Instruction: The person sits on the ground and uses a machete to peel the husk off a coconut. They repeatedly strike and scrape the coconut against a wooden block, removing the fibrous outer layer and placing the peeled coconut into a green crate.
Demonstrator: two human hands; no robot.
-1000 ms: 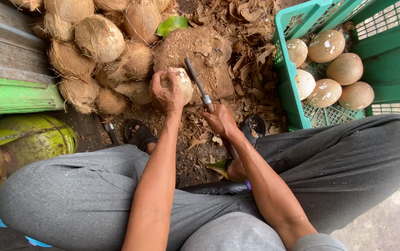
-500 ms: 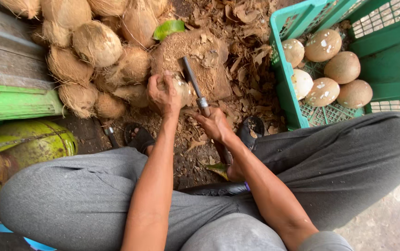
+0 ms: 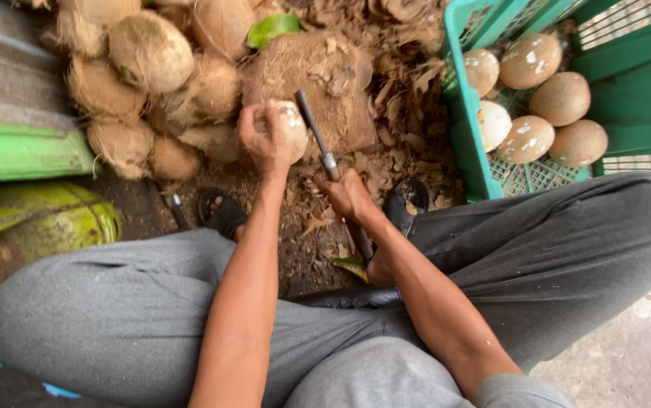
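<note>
Now a half-peeled coconut (image 3: 289,130) is held firmly in the left hand (image 3: 263,140), fingers wrapped around it, against the chopping block (image 3: 325,83) just behind. A long knife (image 3: 318,136) is gripped tightly in the right hand (image 3: 349,198). Small cuts should be aimed away from the holding fingers.

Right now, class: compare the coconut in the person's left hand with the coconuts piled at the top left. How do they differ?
The held coconut is pale and mostly smooth, with little husk showing; the piled coconuts are brown and shaggy with fibre. The held coconut is gripped by the left hand over the wooden block, beside the blade in the right hand; the piled coconuts lie untouched in a heap. The held one looks smaller. Both are roundish.
</note>
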